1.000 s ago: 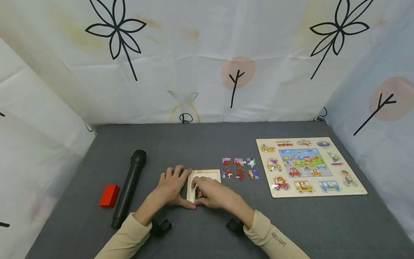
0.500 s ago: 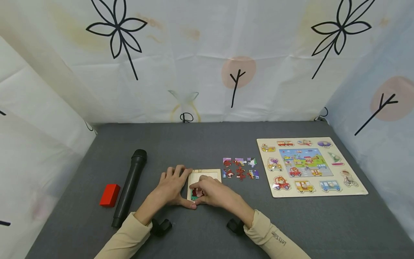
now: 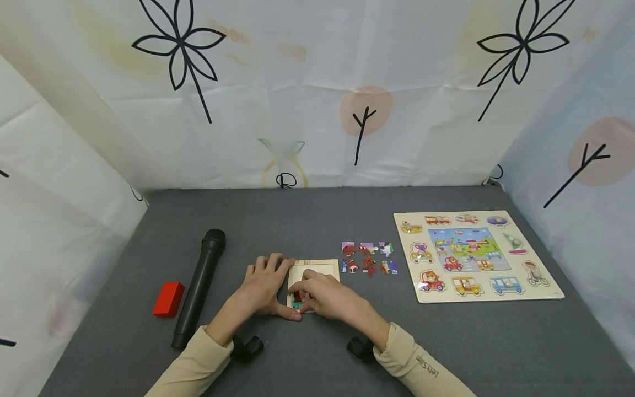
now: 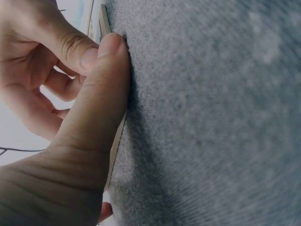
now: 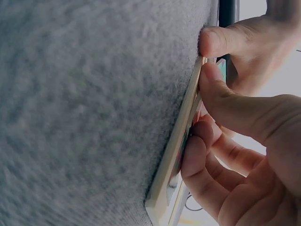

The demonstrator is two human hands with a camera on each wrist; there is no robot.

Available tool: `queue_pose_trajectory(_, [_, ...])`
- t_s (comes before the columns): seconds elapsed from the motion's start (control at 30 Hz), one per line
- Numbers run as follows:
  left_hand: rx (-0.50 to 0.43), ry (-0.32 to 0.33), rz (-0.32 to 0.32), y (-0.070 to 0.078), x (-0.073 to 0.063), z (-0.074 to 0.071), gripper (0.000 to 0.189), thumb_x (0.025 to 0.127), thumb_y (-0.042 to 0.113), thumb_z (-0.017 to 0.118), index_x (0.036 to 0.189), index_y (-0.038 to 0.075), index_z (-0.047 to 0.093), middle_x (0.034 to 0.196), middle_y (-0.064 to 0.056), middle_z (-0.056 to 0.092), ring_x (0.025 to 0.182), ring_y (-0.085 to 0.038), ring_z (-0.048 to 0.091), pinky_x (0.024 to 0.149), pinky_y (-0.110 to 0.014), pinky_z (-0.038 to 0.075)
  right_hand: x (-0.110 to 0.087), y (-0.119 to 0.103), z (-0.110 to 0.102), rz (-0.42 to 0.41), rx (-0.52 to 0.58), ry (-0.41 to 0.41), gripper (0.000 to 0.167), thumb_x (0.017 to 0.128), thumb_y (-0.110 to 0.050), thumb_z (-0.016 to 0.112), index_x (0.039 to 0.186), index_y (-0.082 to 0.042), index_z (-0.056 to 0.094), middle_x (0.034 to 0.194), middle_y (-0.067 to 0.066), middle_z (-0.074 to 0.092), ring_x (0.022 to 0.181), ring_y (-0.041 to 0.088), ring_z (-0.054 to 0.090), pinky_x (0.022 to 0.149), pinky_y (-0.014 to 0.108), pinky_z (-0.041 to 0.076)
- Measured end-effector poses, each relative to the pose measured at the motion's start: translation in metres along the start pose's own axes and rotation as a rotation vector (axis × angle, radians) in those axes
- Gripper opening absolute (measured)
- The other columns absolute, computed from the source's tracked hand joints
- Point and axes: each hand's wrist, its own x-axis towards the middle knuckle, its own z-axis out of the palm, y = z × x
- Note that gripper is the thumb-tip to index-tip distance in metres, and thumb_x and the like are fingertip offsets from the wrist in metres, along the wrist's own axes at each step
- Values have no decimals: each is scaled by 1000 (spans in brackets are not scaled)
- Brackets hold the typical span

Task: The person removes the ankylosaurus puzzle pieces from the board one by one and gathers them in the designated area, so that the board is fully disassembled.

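Note:
A pale wooden puzzle tray [image 3: 313, 263] lies on the grey table in front of me. My left hand [image 3: 262, 285] grips its left side, fingers spread at the far corner and thumb at the near edge. Curled over the near part of the tray, my right hand [image 3: 329, 296] pinches a puzzle piece, mostly hidden by the fingers. Teal and dark red printing [image 3: 298, 299] shows beside the fingertips. From the right wrist, a teal piece [image 5: 222, 68] tilts up by the right thumb [image 5: 212, 75], close to the left thumb [image 5: 211, 43].
Several loose jigsaw pieces [image 3: 369, 266] lie just right of the tray. Beyond them is a large vehicle puzzle board [image 3: 526, 298]. On the left, a black microphone [image 3: 198, 289] lies beside a red block [image 3: 168, 299]. Printed cloth walls [image 3: 317, 138] surround the table.
The right hand's fingers have shifted slightly leftward within the tray, and more teal and red printing came into sight. The left hand has stayed at the tray's side.

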Motion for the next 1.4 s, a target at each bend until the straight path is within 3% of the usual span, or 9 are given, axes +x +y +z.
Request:
queue_pose_trajectory(0.17, [-2, -2, -2, 0, 0, -1, 115, 61, 71, 87, 152, 19, 41, 147, -14, 40, 120, -38, 42, 91, -53, 37, 0, -1, 1, -7, -36, -7, 36, 88, -19, 79, 122, -13, 75, 87, 2, 58, 70, 3, 42, 62, 15, 36])
queue_pose_trajectory(0.3, [-6, -19, -13, 0, 0, -1, 117, 61, 72, 87, 154, 19, 39, 148, -14, 39, 122, -38, 41, 93, -54, 37, -2, 0, 1, -9, -62, 12, 30, 88, -20, 80, 116, -12, 73, 87, 2, 57, 69, 3, 42, 63, 16, 37])
queue_pose_trajectory(0.43, [2, -24, -15, 0, 0, -1, 118, 61, 72, 87, 154, 19, 38, 148, -13, 39, 121, -38, 41, 93, -54, 37, -4, 0, 1, -12, -60, 29, 25, 89, -18, 81, 110, -12, 69, 88, 3, 58, 69, 3, 43, 63, 16, 37])
queue_pose_trajectory(0.77, [2, -15, -4, 0, 0, 0, 117, 62, 71, 87, 154, 17, 39, 146, -14, 40, 119, -38, 42, 92, -53, 37, -3, -1, 0, 17, -56, 25, 26, 89, -19, 81, 110, -10, 69, 92, 3, 61, 73, 5, 48, 64, 18, 40])
queue_pose_trajectory(1.0, [0, -17, -8, 0, -1, 0, 117, 62, 71, 87, 154, 17, 39, 147, -14, 40, 119, -37, 42, 92, -53, 37, -3, -2, 1, -18, -44, 28, 28, 88, -21, 80, 111, -12, 69, 88, 3, 58, 70, 4, 47, 63, 17, 39])
queue_pose_trajectory(1.23, [7, -18, -6, -1, 0, 1, 119, 61, 72, 87, 155, 17, 39, 147, -14, 40, 120, -38, 42, 93, -54, 37, -3, -2, -2, 73, -40, 13, 42, 85, -22, 85, 120, -5, 68, 100, 6, 66, 83, 12, 56, 71, 25, 46])
queue_pose_trajectory(1.4, [6, -19, -4, 0, 1, 1, 120, 60, 72, 87, 155, 17, 39, 147, -15, 40, 121, -39, 42, 93, -55, 38, -3, 0, -2, 110, 30, 33, 44, 83, -20, 87, 117, 1, 70, 94, 8, 67, 80, 13, 54, 69, 24, 44])
